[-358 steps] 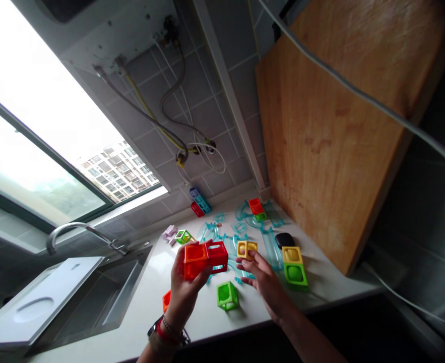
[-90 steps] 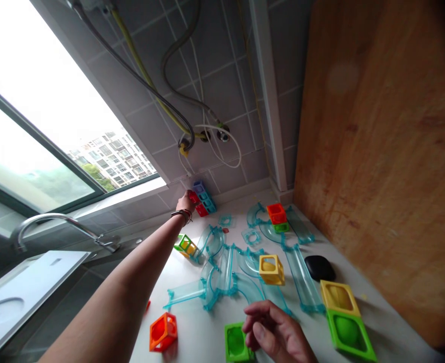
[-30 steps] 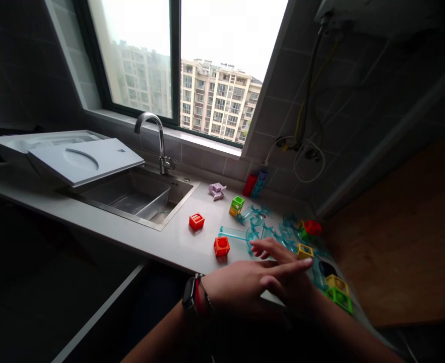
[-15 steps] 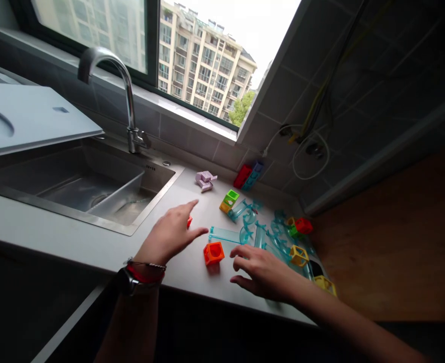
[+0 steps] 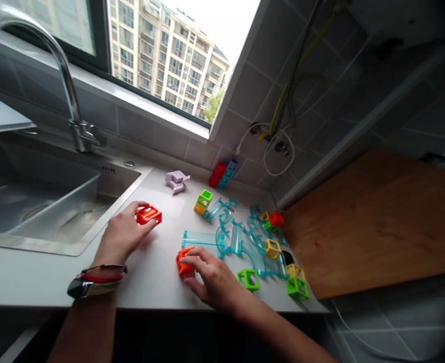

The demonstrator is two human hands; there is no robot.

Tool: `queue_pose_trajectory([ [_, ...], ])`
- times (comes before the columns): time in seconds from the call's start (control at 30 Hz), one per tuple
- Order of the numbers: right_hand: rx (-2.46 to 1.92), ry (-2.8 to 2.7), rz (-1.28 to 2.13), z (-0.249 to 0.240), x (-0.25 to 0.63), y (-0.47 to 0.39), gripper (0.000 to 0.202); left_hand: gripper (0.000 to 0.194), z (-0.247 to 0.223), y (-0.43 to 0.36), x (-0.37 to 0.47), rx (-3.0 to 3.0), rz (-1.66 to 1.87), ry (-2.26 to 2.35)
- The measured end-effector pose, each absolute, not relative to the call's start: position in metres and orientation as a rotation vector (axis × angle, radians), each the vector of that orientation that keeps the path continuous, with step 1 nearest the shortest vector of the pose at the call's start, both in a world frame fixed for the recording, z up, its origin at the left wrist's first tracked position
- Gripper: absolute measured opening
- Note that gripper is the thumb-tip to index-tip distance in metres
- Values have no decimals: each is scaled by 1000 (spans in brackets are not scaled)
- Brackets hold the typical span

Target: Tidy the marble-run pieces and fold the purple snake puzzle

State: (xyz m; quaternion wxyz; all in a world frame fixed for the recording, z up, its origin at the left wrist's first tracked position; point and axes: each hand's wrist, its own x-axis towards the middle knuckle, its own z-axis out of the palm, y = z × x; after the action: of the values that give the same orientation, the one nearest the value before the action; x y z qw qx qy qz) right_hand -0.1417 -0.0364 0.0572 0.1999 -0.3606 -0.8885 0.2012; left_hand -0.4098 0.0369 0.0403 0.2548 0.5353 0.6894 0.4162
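My left hand (image 5: 126,232) holds a red-orange open-sided cube (image 5: 149,215) between thumb and fingers, near the sink's right edge. Fingers of my right hand (image 5: 209,275) are at a second orange cube (image 5: 183,261) on the counter, the thumb at its lower right side. Just behind that cube lies a clear teal track piece (image 5: 201,239), with more teal track pieces (image 5: 236,237) spread to its right. A green cube (image 5: 248,279) stands right of my right hand.
A metal sink (image 5: 116,186) and tap (image 5: 69,91) are at the left. Pink pieces (image 5: 177,181), red blocks (image 5: 217,175) and a green-and-yellow stack (image 5: 203,201) stand toward the wall. Yellow (image 5: 272,248) and green cubes (image 5: 297,288) sit at the right, near a wooden board (image 5: 335,227).
The view has shifted right. My left hand has taken hold of the red-orange cube, which it partly hid before. My right hand has moved left onto the orange cube.
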Motion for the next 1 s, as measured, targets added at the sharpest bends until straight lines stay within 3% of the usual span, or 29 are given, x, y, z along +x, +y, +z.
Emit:
queue_pose_trajectory([
  [0.07, -1005, -2433, 599, 49, -139, -40, 44, 51, 51, 34, -397, 1410, 1245, 1777],
  [0.2, -1085, -2304, 797, 40, -133, -44, 43, 55, 63, 29, -367, 1092, 1433, 1133],
  [0.33, -1076, -2271, 871, 31, -131, -45, 50, 46, 60, 28, -343, 723, 1480, 840],
  [0.47, -1014, -2269, 815, 15, -136, -46, 56, 42, 52, 29, -333, 498, 1475, 790],
  [0.77, -983, -2008, 688, -18, -138, -45, 44, 37, 42, 40, -331, 348, 1493, 821],
  [0.9, -1078, -1811, 828, -26, -131, -44, 37, 36, 44, 39, -332, 301, 1478, 794],
  [1.0, -1082, -1610, 1014, -26, -129, -46, 45, 39, 41, 38, -331, 314, 1493, 823],
])
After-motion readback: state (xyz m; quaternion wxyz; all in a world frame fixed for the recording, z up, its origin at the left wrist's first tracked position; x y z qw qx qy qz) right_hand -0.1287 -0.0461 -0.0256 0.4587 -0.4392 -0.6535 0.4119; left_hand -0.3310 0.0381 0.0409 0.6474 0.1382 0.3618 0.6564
